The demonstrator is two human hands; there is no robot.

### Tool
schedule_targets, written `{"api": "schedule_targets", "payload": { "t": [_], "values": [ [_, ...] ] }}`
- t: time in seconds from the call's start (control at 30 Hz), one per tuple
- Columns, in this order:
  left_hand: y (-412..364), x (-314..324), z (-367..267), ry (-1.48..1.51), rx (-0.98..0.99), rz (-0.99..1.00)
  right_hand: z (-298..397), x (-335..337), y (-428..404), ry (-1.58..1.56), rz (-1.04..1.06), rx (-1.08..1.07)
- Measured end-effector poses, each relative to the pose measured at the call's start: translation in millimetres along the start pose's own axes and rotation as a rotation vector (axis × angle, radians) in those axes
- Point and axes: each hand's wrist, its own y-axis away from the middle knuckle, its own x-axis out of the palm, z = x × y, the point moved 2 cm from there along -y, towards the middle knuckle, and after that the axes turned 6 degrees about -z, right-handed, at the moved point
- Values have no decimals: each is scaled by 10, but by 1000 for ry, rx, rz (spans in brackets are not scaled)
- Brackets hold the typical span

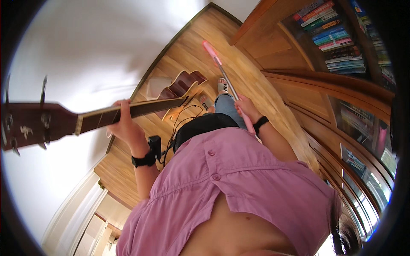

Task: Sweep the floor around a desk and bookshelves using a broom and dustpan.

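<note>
My left hand (127, 126) is wrapped around the dark neck of a guitar (150, 107), just below the headstock (33, 124) with its tuning pegs. The guitar's reddish-brown body (179, 88) is low down near the wooden floor, beside my feet. In my right hand (248, 107) is the pink handle of a long tool with a metal shaft (229, 80). Its far end is a slim pink head (209, 51), held out over the floor; whether it touches the floor I cannot tell.
At the left stands a white wall (96, 48) with a dark skirting board. A wooden bookcase (298, 80) with glass doors and stacked books (333, 38) lines the right side. Behind the guitar is a pale bin-like object (157, 86). Black cables (174, 128) hang by my waist.
</note>
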Motion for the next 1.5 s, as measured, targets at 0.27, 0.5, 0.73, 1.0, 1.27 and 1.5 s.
{"api": "schedule_targets", "payload": {
  "t": [0.27, 0.5, 0.73, 1.0, 1.27, 1.5],
  "values": [
    [-363, 393, -243, 200, 194, 68, -94, -654, 674, 305, -140, -53],
    [-1219, 1197, -339, 273, 233, 136, -155, -623, 460, 272, -218, -77],
    [-1290, 2557, -555, 123, 240, 180, 574, -874, 521, 413, -192, 35],
    [-1424, 3582, -562, 205, 223, 319, 1004, -976, 551, 504, -84, 3],
    [-1549, 4226, -448, 169, 196, 461, 929, -1182, 184, 573, -95, -15],
    [-1681, 4357, -343, 104, 197, 516, 917, -1167, 16, 639, -89, -26]
  ]
}}
